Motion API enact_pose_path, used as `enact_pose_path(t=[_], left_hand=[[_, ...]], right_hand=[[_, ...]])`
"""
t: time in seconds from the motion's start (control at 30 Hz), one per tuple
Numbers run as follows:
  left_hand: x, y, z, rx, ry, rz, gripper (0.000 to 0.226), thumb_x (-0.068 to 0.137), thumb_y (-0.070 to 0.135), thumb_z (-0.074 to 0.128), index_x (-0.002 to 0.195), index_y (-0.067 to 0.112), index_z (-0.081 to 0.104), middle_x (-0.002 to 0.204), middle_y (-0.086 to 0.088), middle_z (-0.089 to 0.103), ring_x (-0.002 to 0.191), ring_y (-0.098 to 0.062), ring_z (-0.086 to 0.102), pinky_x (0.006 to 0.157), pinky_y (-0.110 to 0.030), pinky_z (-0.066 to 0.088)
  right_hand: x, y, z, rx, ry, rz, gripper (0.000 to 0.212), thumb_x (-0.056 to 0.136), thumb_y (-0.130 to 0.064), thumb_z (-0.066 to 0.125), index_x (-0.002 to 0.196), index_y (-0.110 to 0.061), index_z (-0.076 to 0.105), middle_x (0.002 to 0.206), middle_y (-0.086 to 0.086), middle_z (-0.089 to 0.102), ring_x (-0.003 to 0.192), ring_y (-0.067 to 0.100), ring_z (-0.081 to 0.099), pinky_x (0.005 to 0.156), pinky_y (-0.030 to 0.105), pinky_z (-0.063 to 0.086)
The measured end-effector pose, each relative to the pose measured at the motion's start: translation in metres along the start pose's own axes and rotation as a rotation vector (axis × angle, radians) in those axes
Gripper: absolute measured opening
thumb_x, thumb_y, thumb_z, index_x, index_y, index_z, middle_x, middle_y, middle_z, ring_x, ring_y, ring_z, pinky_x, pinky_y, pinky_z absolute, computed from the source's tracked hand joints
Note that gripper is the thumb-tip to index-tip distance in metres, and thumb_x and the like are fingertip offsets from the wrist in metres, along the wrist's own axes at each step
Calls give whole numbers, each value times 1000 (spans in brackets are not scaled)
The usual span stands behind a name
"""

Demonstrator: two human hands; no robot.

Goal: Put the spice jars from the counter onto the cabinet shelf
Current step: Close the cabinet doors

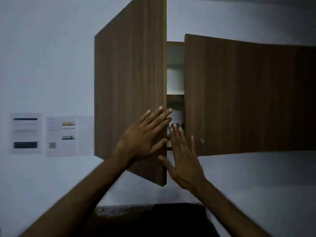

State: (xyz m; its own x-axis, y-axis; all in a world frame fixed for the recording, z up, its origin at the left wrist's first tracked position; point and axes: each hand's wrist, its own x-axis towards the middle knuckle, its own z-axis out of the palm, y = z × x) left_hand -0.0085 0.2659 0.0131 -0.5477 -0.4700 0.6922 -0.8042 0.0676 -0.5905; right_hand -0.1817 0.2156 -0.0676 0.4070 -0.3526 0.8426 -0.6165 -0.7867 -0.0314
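As the left hand (pixel 143 139) and right hand (pixel 183 161) press flat, fingers (pixel 156 117) spread, on the cabinet doors (pixel 130 65), shutting them looks next.

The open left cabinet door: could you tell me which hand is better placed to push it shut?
Left, probably. The left hand lies flat on the left door's outer face near its free edge; the right hand is spread before the gap, nearer the right door.
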Motion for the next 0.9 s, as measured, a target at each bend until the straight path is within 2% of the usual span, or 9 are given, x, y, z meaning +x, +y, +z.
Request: enact_pose_path(t=[0.1, 0.2, 0.33, 0.43, 0.63, 0.73, 0.9], left_hand=[[38, 15, 49, -106, 1, -17, 67, 98, 52, 28, 154, 20, 9, 162, 1, -2, 150, -16, -8, 122, -40, 1], [70, 25, 98, -150, -8, -61, 69, 98, 53, 24, 154, 22, -3, 162, 2, -8, 150, -16, -10, 122, -41, 5], [96, 26, 157, -206, -8, -174, 76, 96, 60, 17, 152, 18, -11, 161, -1, -16, 148, -12, -17, 122, -37, -2], [115, 21, 197, -195, -3, -189, 77, 95, 61, 18, 153, 17, -9, 161, 0, -15, 148, -11, -17, 121, -35, -7], [136, 9, 250, -104, -8, -208, 74, 97, 57, 17, 154, 14, -3, 163, -3, -8, 149, -15, -12, 122, -40, -2], [144, 7, 274, -55, -14, -243, 74, 99, 56, 22, 154, 12, 0, 163, -5, -7, 150, -17, -10, 123, -43, 3], [149, 3, 297, 13, 15, -270, 73, 99, 54, 22, 154, 9, 4, 163, -7, -2, 150, -20, -5, 122, -46, 9]], right_hand=[[20, 62, 2, -63, -5, 48, 83, 92, -70, 16, 154, -23, -13, 162, -8, -22, 148, 8, -21, 119, 44, -14], [48, 126, 8, -162, 17, 102, 81, 92, -69, 8, 155, -22, -12, 162, -5, -21, 149, 10, -20, 120, 45, -11], [86, 193, 24, -249, 13, 113, 76, 95, -62, 14, 155, -23, -12, 162, -4, -21, 149, 13, -18, 120, 48, -9], [112, 232, 51, -268, -27, 92, 72, 98, -57, 20, 155, -24, -11, 162, -5, -20, 149, 15, -19, 120, 53, -7], [132, 264, 100, -314, 27, 70, 73, 97, -58, 16, 155, -23, -13, 163, -2, -20, 150, 17, -18, 117, 52, -11], [143, 273, 118, -311, 54, 66, 73, 99, -56, 22, 155, -22, -10, 163, -2, -19, 150, 18, -17, 116, 51, -14], [155, 281, 144, -280, 130, 67, 69, 101, -50, 24, 156, -20, -6, 164, -1, -14, 151, 18, -14, 118, 53, -9]])
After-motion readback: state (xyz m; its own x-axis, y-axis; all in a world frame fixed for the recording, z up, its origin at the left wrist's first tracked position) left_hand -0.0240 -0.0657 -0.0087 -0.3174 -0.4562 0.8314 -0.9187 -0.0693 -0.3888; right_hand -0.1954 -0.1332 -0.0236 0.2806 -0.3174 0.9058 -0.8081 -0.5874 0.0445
